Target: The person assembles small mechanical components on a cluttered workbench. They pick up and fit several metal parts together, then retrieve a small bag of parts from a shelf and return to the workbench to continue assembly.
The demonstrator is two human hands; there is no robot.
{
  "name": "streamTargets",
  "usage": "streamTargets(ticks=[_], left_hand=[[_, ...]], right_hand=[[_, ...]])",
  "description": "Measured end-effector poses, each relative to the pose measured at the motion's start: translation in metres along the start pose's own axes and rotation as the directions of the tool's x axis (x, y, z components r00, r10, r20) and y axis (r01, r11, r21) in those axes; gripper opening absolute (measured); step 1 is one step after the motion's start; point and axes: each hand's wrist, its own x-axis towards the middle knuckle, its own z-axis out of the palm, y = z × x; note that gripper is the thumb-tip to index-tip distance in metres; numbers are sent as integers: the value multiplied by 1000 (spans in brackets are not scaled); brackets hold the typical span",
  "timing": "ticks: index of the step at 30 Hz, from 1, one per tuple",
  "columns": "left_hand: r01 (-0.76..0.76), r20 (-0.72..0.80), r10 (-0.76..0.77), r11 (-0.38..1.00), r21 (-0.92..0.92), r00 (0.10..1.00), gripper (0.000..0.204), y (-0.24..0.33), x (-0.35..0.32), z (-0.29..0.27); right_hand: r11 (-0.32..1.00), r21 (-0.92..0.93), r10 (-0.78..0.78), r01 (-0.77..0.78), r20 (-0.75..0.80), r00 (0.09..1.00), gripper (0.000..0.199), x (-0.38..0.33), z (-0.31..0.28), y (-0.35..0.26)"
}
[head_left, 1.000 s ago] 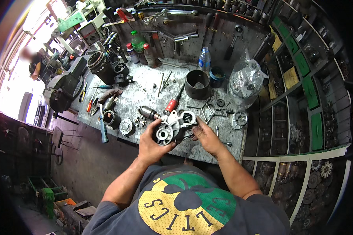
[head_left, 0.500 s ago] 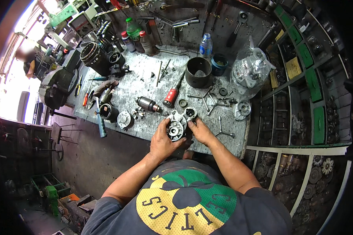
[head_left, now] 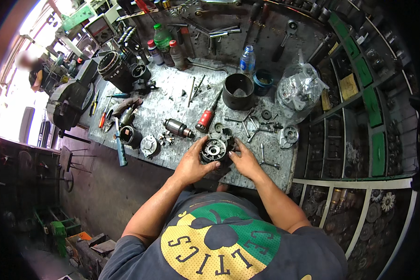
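Near the bench's front edge, my left hand (head_left: 190,164) grips a cast metal motor housing (head_left: 214,150), thumb along its near side and fingers around its left. Its round, ribbed face with a central hole is turned up. My right hand (head_left: 245,162) is closed against the housing's right side, near a darker cylindrical portion; the fingertips beneath are partly hidden. Just beyond lie a red-handled screwdriver (head_left: 204,122) and an armature (head_left: 178,127) with a copper end. A small ring (head_left: 218,126) sits behind the housing.
On the bench (head_left: 172,88) are a grey end cover (head_left: 149,145), a hammer (head_left: 121,148), several three-way wrenches (head_left: 250,127), a dark cylinder (head_left: 238,92) and a bagged metal part (head_left: 301,86). A vise (head_left: 69,106) is at left; parts shelves (head_left: 347,135) stand at right. Another person (head_left: 34,74) is far left.
The housing has been turned over in my hands, showing a different, wider round face. My right hand has shifted slightly, and the small cylinder's bright rim no longer shows.
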Motion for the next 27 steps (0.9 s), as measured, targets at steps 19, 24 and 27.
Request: streamTargets(ticks=[19,24,27], left_hand=[[-88,199,109,990,-111,974,76,-84,5,-84],[-8,152,25,994,-107,988,66,-110,-2,-116],[65,169,-35,982,-175,985,62,-117,-8,-134]], right_hand=[[957,-245,-215,152,-255,943,25,19,-11,-114],[869,-389,-259,306,170,951,25,137,68,-157],[688,-626,-220,368,304,927,35,194,115,-158]])
